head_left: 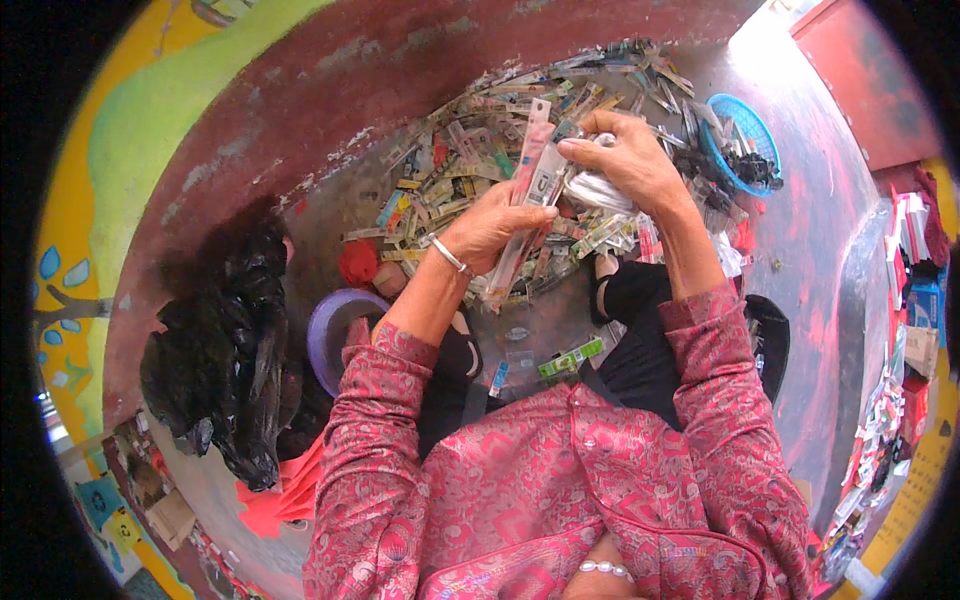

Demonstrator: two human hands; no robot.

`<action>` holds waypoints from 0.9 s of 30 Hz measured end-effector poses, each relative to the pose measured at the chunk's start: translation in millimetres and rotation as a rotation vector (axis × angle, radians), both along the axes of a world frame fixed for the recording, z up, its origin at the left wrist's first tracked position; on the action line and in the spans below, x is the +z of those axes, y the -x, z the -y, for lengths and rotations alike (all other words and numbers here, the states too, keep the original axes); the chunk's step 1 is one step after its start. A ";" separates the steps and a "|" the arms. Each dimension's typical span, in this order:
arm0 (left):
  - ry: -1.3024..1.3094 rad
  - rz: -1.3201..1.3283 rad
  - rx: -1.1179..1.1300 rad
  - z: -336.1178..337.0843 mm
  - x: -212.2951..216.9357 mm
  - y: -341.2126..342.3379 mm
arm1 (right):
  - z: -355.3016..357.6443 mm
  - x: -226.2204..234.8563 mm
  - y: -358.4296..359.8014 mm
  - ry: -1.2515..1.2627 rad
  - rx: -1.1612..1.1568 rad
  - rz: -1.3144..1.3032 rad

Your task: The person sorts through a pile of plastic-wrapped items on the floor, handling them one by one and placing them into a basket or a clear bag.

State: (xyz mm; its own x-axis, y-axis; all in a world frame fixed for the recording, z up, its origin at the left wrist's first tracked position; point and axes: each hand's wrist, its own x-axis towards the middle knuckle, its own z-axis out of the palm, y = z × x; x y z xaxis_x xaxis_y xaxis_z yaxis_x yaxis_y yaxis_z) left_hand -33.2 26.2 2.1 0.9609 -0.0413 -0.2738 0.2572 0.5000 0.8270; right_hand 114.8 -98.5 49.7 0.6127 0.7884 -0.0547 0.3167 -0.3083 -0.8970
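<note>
Nearest the camera, two forearms in red patterned sleeves rise from the lower edge over a grey floor [540, 345], the person seated with dark-trousered knees spread. A small green packet [572, 357] lies on the floor between the knees.

The left hand [492, 228], a silver bangle [450, 256] at its wrist, is closed around a long, flat blister pack [527, 195] with a pink backing and clear front. The pack stands nearly upright, leaning slightly right; its lower end sticks out below the palm and its upper end reaches above the fingers. The thumb presses against the pack's front.

The right hand [628, 160] is just to the right of the pack and touching it: its fingertips pinch together on the pack's upper right edge. The same hand keeps a bunched white cloth or bag [598, 190] tucked under its palm.

Beyond the hands, a heap of similar packs [470, 160] spreads across the floor toward the dark red wall. At the heap's far right edge sits a blue plastic basket [745, 130] with dark pieces in it. Off to the left, near the wall, lie a purple bowl [330, 325] and a black plastic bag [235, 350].
</note>
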 end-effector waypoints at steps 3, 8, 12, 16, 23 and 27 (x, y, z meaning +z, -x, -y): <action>0.171 0.034 0.023 -1.6 -1.3 -0.3 | 3.0 -3.6 -6.2 -0.076 -0.035 -0.230; 0.292 0.033 0.067 -1.4 -1.5 2.3 | 6.9 0.2 -3.4 -0.192 0.021 -0.380; 0.205 -0.048 0.127 -0.8 3.5 0.6 | 8.5 -2.0 -5.1 -0.272 0.040 -0.249; 0.145 0.037 0.168 -0.8 -5.1 -1.1 | 9.0 -1.5 -8.3 -0.229 0.071 -0.106; -0.094 -0.041 0.179 -1.8 0.6 -2.6 | 12.1 6.7 0.3 -0.251 0.111 0.359; -0.136 -0.073 0.233 1.1 4.4 -2.4 | 12.8 -0.7 10.5 -0.040 0.208 0.800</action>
State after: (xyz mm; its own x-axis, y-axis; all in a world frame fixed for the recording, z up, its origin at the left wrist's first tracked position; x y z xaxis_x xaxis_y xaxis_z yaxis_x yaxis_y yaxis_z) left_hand -30.8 25.1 6.4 0.9179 0.2202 -0.3302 0.2094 0.4380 0.8742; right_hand 104.3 -111.3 48.9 0.2963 0.8821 0.3663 0.9110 -0.1459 -0.3857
